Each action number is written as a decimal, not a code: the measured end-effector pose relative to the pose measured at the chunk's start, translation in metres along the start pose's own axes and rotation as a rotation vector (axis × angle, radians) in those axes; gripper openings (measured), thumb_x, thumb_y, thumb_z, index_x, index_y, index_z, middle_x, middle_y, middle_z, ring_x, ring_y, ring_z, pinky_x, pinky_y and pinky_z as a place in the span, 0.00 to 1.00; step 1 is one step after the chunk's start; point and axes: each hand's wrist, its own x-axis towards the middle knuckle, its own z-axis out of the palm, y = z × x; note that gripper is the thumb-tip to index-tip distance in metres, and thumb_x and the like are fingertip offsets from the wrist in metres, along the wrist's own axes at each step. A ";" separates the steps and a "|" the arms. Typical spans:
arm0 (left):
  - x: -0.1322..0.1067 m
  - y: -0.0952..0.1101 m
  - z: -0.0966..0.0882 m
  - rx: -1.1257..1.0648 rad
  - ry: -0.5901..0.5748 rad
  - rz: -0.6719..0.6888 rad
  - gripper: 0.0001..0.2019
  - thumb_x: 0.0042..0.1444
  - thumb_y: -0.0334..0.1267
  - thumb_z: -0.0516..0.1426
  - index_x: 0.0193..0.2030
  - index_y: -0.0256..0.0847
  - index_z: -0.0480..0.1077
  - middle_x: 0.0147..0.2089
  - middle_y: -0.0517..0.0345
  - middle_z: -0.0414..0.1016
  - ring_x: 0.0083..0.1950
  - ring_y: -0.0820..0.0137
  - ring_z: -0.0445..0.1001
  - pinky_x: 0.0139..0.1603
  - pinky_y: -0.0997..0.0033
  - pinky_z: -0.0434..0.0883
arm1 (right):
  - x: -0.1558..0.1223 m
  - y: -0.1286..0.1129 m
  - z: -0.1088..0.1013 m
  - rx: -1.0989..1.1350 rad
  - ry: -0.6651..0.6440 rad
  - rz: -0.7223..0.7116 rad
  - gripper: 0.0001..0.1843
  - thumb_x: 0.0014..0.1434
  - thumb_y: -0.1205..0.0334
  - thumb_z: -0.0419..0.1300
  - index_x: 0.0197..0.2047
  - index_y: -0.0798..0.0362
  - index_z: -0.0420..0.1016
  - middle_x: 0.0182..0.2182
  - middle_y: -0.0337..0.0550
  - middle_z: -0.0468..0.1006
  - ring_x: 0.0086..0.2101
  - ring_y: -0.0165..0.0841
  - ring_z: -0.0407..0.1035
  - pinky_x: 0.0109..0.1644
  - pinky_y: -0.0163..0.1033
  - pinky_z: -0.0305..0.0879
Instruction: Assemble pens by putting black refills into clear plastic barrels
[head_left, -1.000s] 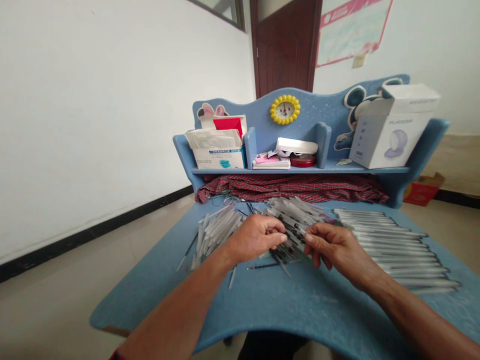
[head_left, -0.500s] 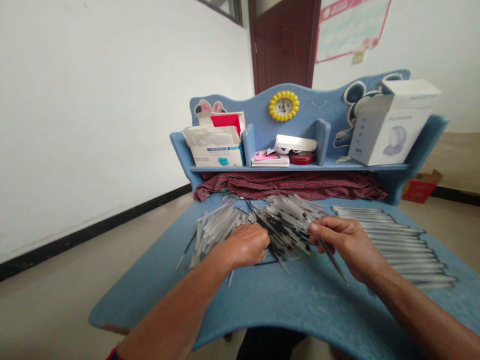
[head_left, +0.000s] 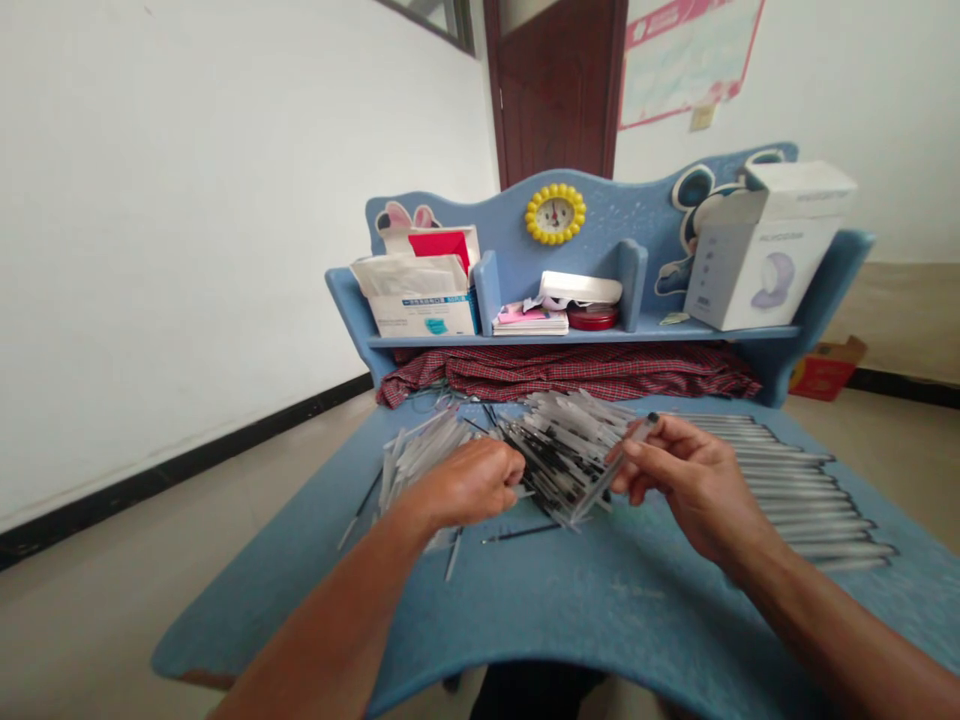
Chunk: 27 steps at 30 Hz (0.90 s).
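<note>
In my right hand [head_left: 697, 480] a pen [head_left: 600, 490] with a clear barrel is pinched between thumb and fingers. It slants, black end up by the thumb and the other end low over the desk. My left hand [head_left: 472, 485] is closed at the near edge of the loose pen parts; what its fingers hold, if anything, is hidden. Between the hands lie thin black pen refills [head_left: 551, 455]. Frosted clear pen barrels [head_left: 577, 418] are heaped behind them, and more clear parts [head_left: 420, 455] lie left. Beyond my right hand, several pens [head_left: 810, 490] lie side by side.
The blue desk [head_left: 525, 610] has a raised shelf with a mask box [head_left: 420, 312], papers, a red tin [head_left: 592, 317] and a white carton [head_left: 757, 260]. Under the shelf lies a checked cloth [head_left: 570, 372]. One black refill [head_left: 521, 533] lies nearer me.
The pen in my right hand has turned, so its black end now points up and its other end down toward the left. My left hand stays closed at the pile. The view shifted slightly.
</note>
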 end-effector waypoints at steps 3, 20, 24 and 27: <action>0.000 0.004 -0.001 -0.153 -0.012 0.024 0.03 0.43 0.28 0.56 0.23 0.38 0.67 0.20 0.66 0.62 0.23 0.76 0.60 0.24 0.77 0.53 | 0.000 0.000 0.000 0.061 0.032 -0.037 0.12 0.48 0.58 0.68 0.31 0.55 0.72 0.25 0.43 0.79 0.23 0.32 0.74 0.23 0.33 0.68; 0.007 0.010 0.016 -0.649 0.016 0.053 0.06 0.47 0.33 0.57 0.33 0.36 0.72 0.24 0.65 0.65 0.27 0.75 0.63 0.27 0.78 0.59 | 0.001 -0.006 -0.002 0.081 0.110 -0.088 0.13 0.47 0.60 0.69 0.32 0.54 0.70 0.28 0.44 0.80 0.26 0.36 0.76 0.23 0.35 0.70; 0.008 0.014 0.016 -0.635 0.014 0.053 0.04 0.47 0.31 0.57 0.32 0.36 0.71 0.24 0.66 0.65 0.26 0.75 0.64 0.27 0.78 0.59 | 0.001 -0.003 -0.004 0.052 0.081 -0.084 0.12 0.48 0.60 0.69 0.32 0.54 0.71 0.29 0.44 0.80 0.26 0.36 0.76 0.23 0.35 0.71; 0.008 0.018 0.017 -0.612 0.017 0.055 0.03 0.46 0.30 0.57 0.30 0.36 0.70 0.23 0.67 0.64 0.25 0.76 0.63 0.26 0.78 0.58 | 0.000 -0.001 -0.004 0.014 0.053 -0.086 0.11 0.50 0.59 0.68 0.33 0.54 0.72 0.29 0.45 0.80 0.27 0.36 0.76 0.24 0.35 0.71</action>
